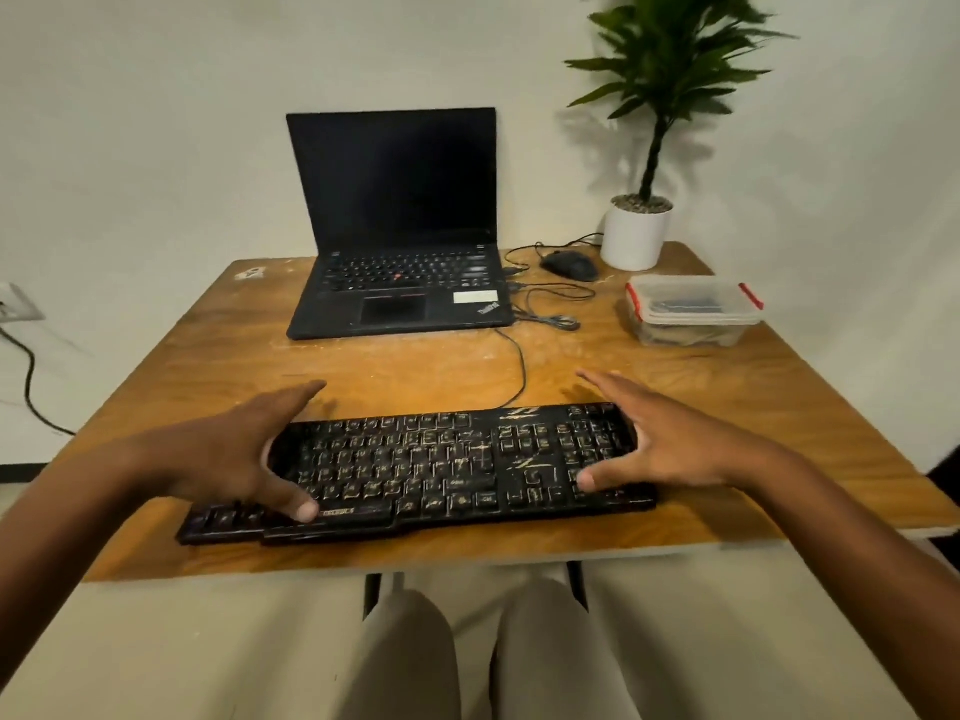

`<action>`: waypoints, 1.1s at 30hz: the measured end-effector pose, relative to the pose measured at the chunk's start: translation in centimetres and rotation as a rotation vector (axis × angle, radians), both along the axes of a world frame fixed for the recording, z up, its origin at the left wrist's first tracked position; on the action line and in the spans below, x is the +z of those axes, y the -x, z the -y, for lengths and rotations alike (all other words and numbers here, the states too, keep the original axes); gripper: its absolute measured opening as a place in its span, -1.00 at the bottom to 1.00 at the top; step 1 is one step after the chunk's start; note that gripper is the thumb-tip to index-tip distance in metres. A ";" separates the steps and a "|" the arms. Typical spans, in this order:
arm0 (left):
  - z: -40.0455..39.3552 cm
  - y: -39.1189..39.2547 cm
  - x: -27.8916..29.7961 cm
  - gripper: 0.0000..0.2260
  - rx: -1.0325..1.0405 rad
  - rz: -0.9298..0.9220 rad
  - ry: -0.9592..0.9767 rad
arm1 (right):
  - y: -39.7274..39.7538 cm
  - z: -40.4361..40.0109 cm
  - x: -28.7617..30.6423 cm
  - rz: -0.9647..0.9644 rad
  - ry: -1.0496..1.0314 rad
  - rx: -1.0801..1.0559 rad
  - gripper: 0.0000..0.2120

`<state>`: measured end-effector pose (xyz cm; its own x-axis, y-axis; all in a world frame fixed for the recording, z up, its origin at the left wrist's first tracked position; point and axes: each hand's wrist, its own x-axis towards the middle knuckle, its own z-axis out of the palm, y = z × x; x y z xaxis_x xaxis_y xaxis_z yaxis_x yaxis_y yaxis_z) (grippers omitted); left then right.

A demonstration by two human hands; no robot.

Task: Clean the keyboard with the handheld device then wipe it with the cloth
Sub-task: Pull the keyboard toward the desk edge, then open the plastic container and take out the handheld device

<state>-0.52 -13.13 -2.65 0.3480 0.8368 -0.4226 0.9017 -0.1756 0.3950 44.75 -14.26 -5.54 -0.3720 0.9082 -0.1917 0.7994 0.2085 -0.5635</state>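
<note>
A black, dusty keyboard point(426, 467) lies across the near part of the wooden table point(208, 366), its cable running back toward the laptop. My left hand point(234, 454) is spread over the keyboard's left end, thumb on the front keys and fingers stretched past the far edge. My right hand point(670, 439) is spread over the right end the same way, thumb resting on the keys. Both hands have straight fingers. I see no handheld cleaning device and no loose cloth in view.
An open black laptop point(400, 236) stands at the back centre. To its right lie a black mouse point(570, 264) and tangled cables point(550, 304). A lidded clear plastic box point(693, 309) sits at the right, and a potted plant point(636, 231) at the back right corner.
</note>
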 end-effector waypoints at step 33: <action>-20.8 -40.4 -1.1 -0.74 0.458 0.685 0.065 | -20.1 -16.6 -0.3 -0.229 -0.280 -0.776 -0.71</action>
<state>39.90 7.70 -3.71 0.1770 0.9395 -0.2933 0.4340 0.1929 0.8800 64.88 2.38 -5.87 0.3723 0.9245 0.0815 0.6458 -0.1950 -0.7382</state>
